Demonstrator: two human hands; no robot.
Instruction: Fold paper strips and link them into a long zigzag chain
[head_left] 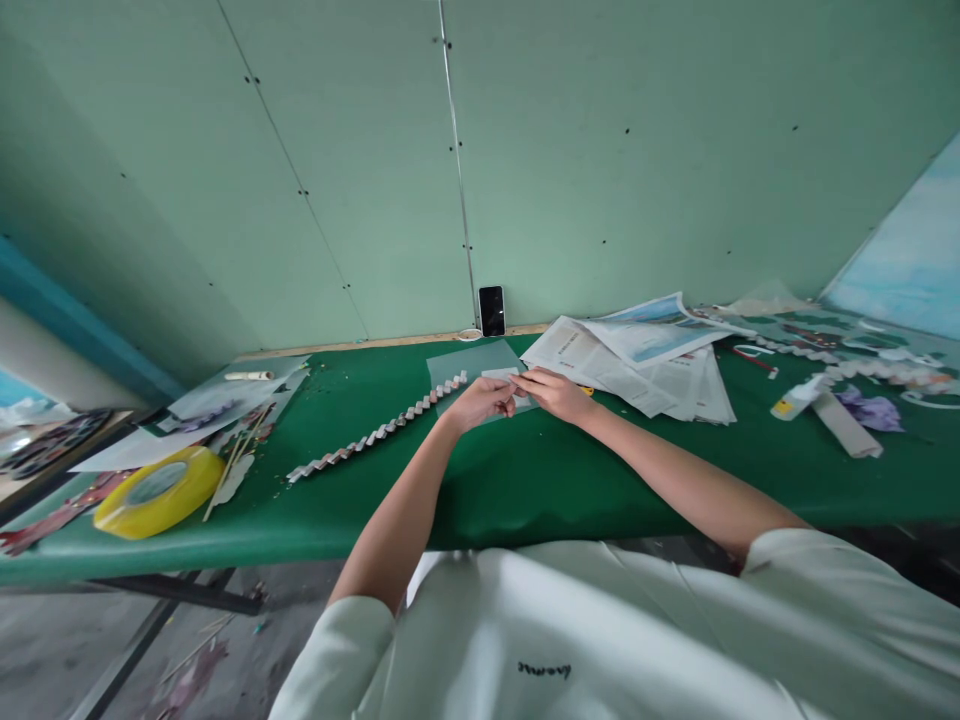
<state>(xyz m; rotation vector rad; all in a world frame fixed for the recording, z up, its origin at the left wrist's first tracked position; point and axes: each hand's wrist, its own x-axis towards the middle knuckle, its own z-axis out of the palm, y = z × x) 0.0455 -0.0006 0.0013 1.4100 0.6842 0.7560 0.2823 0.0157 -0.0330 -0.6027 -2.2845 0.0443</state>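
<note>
My left hand (484, 402) and my right hand (556, 394) meet above the green tabletop, fingers bent and tips together. Between them is what looks like a small pale piece of paper, mostly hidden by the fingers. Under and behind the hands lies a translucent sheet (469, 362), with white paper (496, 373) on it partly covered. Left of my left hand, a zigzag chain of folded paper (381, 432) stretches diagonally across the table. Just past my right hand, loose newspaper sheets (585, 352) overlap, and a small yellow item (587, 391) peeks out by the wrist.
A phone (492, 311) leans on the green wall. At left are a yellow tape roll (161, 490), thin sticks (234, 455) and paper sheets. Toward the right lie a glue bottle (796, 398), a purple crumpled piece (870, 408) and another zigzag chain (889, 372).
</note>
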